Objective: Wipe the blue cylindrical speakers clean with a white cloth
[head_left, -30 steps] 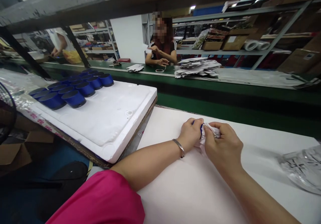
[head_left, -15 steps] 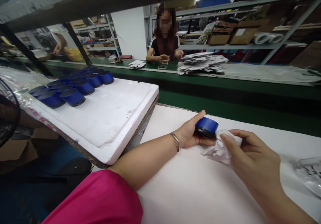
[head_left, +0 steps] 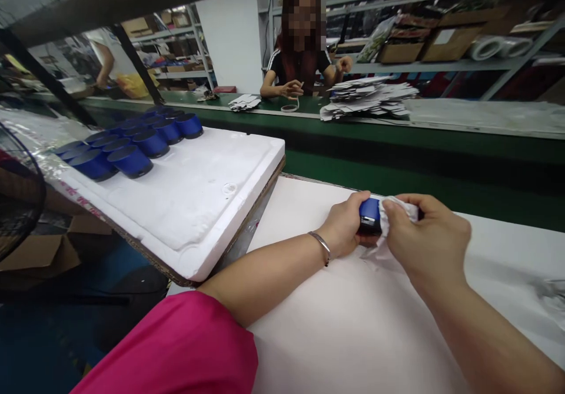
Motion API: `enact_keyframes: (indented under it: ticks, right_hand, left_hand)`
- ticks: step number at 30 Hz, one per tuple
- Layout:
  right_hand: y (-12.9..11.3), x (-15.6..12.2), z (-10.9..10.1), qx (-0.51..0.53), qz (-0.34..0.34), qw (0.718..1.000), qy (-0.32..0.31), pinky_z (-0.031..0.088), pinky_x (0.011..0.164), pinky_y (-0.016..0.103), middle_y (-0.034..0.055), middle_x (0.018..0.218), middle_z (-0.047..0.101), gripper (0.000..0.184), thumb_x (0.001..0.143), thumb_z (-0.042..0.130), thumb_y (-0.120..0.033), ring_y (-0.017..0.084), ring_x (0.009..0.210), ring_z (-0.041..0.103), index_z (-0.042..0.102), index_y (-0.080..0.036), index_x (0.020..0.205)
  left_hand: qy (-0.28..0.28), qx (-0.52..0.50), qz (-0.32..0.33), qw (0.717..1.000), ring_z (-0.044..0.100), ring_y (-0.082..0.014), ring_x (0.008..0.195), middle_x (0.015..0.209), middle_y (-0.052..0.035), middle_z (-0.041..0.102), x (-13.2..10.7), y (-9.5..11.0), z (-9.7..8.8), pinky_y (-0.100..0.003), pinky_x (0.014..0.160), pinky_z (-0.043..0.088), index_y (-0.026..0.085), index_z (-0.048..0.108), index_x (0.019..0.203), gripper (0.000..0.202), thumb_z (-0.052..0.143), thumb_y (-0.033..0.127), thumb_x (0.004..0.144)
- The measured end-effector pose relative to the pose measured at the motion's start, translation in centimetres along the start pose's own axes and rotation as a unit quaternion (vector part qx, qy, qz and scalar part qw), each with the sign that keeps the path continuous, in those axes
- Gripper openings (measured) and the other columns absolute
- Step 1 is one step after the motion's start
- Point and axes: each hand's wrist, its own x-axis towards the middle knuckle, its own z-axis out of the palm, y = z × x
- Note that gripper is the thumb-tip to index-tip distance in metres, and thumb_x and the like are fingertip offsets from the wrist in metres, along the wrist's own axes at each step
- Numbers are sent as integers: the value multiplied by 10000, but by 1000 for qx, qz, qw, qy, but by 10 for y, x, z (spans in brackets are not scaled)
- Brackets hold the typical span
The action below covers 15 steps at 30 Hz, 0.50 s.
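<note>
Above the white work surface (head_left: 318, 317), my left hand (head_left: 346, 226) is closed around a blue-and-black round speaker (head_left: 369, 213). A crumpled white cloth or tissue (head_left: 388, 223) is pinched in my right hand (head_left: 426, 235) and pressed against the speaker's right side, covering part of it. Both hands are close together, with the speaker between them. To the left, several similar blue speakers (head_left: 150, 142) stand grouped on a white foam board (head_left: 189, 194).
A green conveyor belt (head_left: 318, 153) runs beyond the work surface. Across it sits a person (head_left: 304, 64) behind a stack of white folded card pieces (head_left: 368, 100). Clear plastic (head_left: 554, 294) lies at the right edge. A metal beam (head_left: 132, 0) crosses overhead.
My right hand has moved left, bringing the white cloth onto the speaker's side. The speaker has turned in my left hand. The person opposite has raised one hand.
</note>
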Motion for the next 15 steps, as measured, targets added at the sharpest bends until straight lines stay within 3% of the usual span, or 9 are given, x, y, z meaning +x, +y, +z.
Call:
enact_keyframes:
  ticks: [10, 15]
  right_hand:
    - [-11, -5, 1, 3, 12, 1000, 16, 571, 830, 533, 91, 795, 652, 352, 677, 587, -617, 328, 775, 623, 638, -305, 831]
    - [-8, -8, 0, 11, 0, 1000, 2, 570, 789, 517, 86, 799, 674, 333, 727, 634, -616, 331, 759, 638, 659, -307, 848]
  left_hand:
    - [11, -14, -1, 1000, 523, -170, 627, 711, 7, 530, 0, 0, 0, -265, 580, 429, 217, 599, 840, 295, 641, 365, 1091]
    - [2, -18, -22, 1000, 538, -171, 621, 712, 6, 535, -1, 0, -1, -265, 573, 448, 217, 605, 839, 269, 660, 336, 1074]
